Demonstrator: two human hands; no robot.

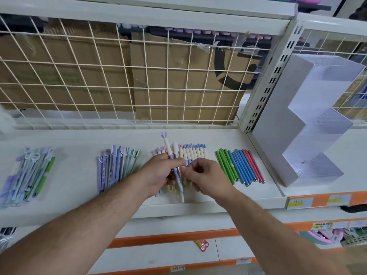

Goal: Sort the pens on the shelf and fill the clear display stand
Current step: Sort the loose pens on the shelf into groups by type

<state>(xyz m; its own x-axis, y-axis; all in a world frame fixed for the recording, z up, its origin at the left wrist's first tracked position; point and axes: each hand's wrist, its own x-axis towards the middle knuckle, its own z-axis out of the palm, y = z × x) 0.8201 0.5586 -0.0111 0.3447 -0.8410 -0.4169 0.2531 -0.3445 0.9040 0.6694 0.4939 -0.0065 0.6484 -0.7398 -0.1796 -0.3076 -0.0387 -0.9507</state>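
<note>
My left hand [160, 173] grips two pens [172, 153] above the middle of the white shelf [79, 139]: a cream pen with a purple tufted top and a white pen. My right hand [202, 175] is just to their right, fingers curled, pinching at the pens' lower part. Beneath both hands lies a row of cream tufted pens [195, 153]. A row of green, blue and red pens [241, 165] lies to the right. The clear stepped display stand [309, 120] stands at the shelf's right end, with no pens in it.
Two more pen piles lie on the shelf: pastel purple and blue pens [117, 165] left of centre, and a mixed heap [29, 173] at far left. A wire grid [139, 76] backs the shelf, cardboard behind it. Orange price strips [317, 201] run along the shelf's front edge.
</note>
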